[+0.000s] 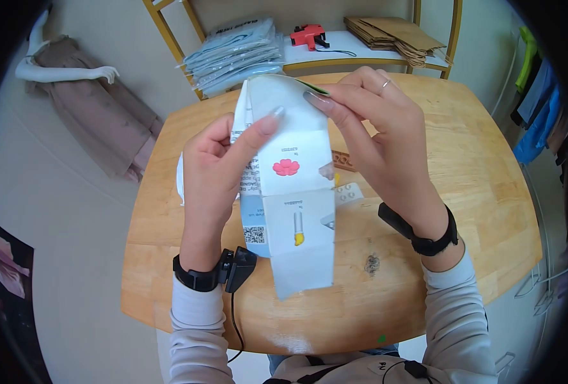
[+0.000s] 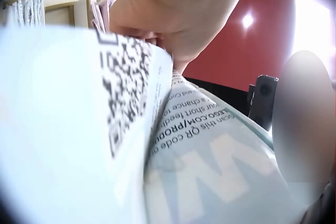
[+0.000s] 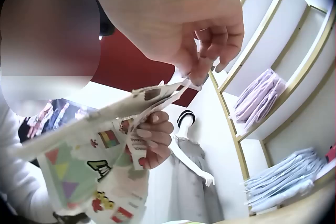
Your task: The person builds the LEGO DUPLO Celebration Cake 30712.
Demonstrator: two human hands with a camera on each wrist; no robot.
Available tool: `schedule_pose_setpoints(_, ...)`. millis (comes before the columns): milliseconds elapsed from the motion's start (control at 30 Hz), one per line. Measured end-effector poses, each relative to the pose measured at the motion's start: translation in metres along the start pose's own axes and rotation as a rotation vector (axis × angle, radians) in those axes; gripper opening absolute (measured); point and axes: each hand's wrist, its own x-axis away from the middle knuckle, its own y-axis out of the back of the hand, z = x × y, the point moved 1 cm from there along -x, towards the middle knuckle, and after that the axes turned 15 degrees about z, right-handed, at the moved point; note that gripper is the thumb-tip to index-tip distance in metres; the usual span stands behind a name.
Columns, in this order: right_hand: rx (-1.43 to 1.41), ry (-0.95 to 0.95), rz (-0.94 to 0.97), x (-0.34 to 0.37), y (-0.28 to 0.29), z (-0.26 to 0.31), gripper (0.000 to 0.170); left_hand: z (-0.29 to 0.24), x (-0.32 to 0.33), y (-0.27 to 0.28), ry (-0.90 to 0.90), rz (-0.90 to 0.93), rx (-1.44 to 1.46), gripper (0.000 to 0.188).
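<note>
A folded white paper booklet [image 1: 297,153] with a pink flower and a yellow-tipped brush printed on it hangs between both hands above the table. My left hand [image 1: 213,166] pinches its left side, thumb on the front page. At the top right corner, my right hand [image 1: 386,128] pinches the edge between thumb and fingers. In the left wrist view, a QR code page [image 2: 123,90] fills much of the picture below the hand [image 2: 178,11]. The right wrist view shows coloured printing on the booklet [image 3: 100,166] and the right hand's [image 3: 184,24] fingertips at its edge.
Behind the booklet on the wooden table [image 1: 489,211] lie a brown piece [image 1: 343,160] and a pale studded piece [image 1: 347,192]. Beyond stand bagged clothes [image 1: 236,54], a red tool [image 1: 307,36] and brown paper bags [image 1: 393,37]. A dressed mannequin [image 1: 86,96] is at left.
</note>
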Motion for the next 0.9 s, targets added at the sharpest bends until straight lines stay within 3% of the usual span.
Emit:
schedule_pose_setpoints(100, -0.138, -0.127, 0.033, 0.001, -0.001, 0.001, 0.007, 0.004, 0.000, 0.002, -0.070, -0.104, 0.000, 0.021)
schedule_pose_setpoints(233, -0.056, -0.136, 0.047, 0.002, 0.000, 0.000, 0.008, 0.006, 0.000, -0.001, -0.157, -0.177, -0.128, 0.028)
schedule_pose_setpoints(300, -0.478, -0.310, 0.118, 0.002, -0.003, 0.001, 0.015, 0.007, -0.001, -0.003, -0.177, -0.208, -0.179, 0.030)
schedule_pose_setpoints(333, -0.474, -0.311, 0.119, 0.002, -0.005, 0.004, 0.015, 0.007, 0.000, -0.002, -0.193, -0.244, -0.206, 0.030)
schedule_pose_setpoints(400, -0.925, -0.443, 0.257, 0.004, -0.013, 0.011, 0.024, 0.007, 0.000, 0.001, -0.207, -0.282, -0.234, 0.031)
schedule_pose_setpoints(433, -0.866, -0.408, 0.404, 0.006, -0.014, 0.008, 0.031, 0.005, 0.002, 0.003, -0.223, -0.290, -0.225, 0.029)
schedule_pose_setpoints(567, -0.816, -0.339, 0.460, 0.011, -0.025, 0.009, 0.029, 0.005, 0.004, 0.006, -0.218, -0.262, -0.138, 0.036)
schedule_pose_setpoints(667, -0.724, -0.464, 0.438, 0.007, -0.014, 0.008, 0.024, 0.003, -0.006, -0.005, -0.188, -0.370, -0.170, 0.050)
schedule_pose_setpoints(700, -0.658, -0.426, 0.294, 0.008, -0.015, 0.003, 0.021, 0.005, -0.005, -0.001, -0.123, -0.285, -0.148, 0.061)
schedule_pose_setpoints(733, -0.590, -0.386, 0.152, 0.008, -0.014, -0.002, 0.019, 0.006, -0.004, 0.002, -0.124, -0.289, -0.147, 0.061)
schedule_pose_setpoints(833, -0.299, -0.239, 0.107, 0.003, -0.007, -0.001, 0.016, 0.011, -0.005, 0.001, 0.046, 0.000, -0.041, 0.078)
schedule_pose_setpoints(900, -0.170, -0.164, 0.089, 0.002, -0.006, 0.000, 0.016, 0.012, -0.004, -0.004, 0.088, 0.048, 0.058, 0.079)
